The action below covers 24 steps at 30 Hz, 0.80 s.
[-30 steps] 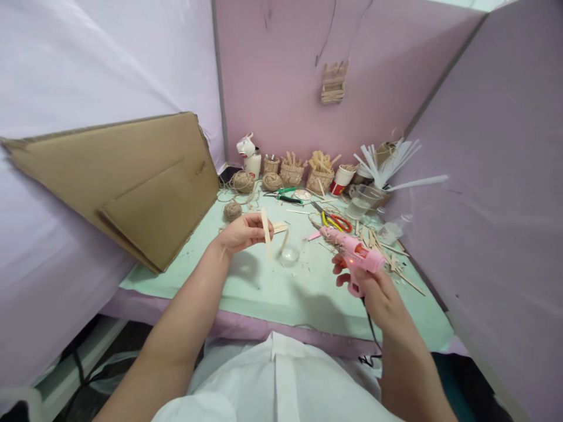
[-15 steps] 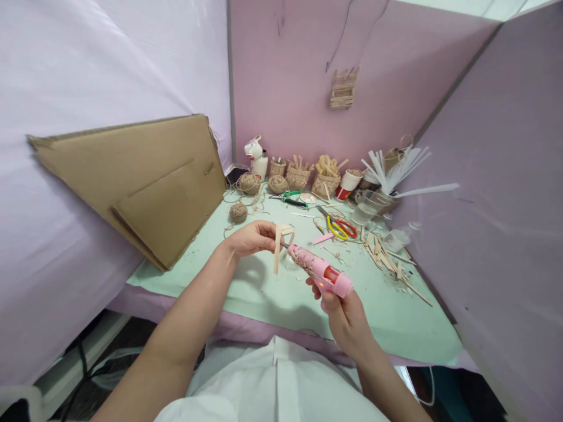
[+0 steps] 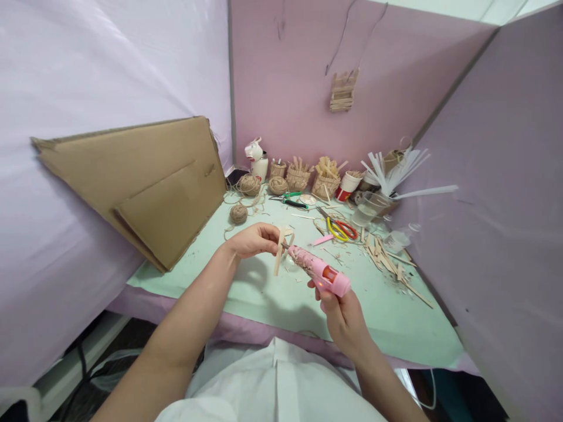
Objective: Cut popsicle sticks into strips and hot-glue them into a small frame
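Observation:
My left hand pinches a flat wooden craft stick by its upper end, so the stick hangs nearly upright over the green table mat. My right hand grips a pink glue gun by its handle. The gun's nozzle points up and left and touches the stick just below my left fingers. A red light glows on the gun's body.
A big cardboard sheet leans against the left wall. Twine balls, small woven baskets, a red cup, pliers, scissors, a clear plastic cup and scattered stick offcuts crowd the back and right.
My right hand has brought the glue gun from the right side over to the stick, and its nozzle now meets the stick. My left hand has kept hold of the stick.

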Available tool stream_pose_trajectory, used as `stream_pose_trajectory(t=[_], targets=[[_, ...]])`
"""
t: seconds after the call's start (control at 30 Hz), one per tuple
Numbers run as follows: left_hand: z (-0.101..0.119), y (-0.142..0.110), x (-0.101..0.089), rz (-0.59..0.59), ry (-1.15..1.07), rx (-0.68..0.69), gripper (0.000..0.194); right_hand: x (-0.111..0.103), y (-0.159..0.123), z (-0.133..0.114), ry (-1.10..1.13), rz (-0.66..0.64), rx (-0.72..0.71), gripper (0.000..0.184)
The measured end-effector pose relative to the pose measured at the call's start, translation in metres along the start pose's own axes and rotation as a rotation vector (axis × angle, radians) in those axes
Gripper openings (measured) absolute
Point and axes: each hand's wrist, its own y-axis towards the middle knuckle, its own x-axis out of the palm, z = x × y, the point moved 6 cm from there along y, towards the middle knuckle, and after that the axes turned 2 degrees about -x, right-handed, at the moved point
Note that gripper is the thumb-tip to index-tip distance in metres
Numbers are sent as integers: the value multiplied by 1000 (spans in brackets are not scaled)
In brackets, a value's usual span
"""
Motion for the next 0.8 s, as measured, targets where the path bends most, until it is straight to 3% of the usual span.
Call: stream_pose_trajectory(t=[0.8], targets=[[3, 0, 0, 12, -10, 2, 30, 1, 0, 0, -36, -16, 10, 32]])
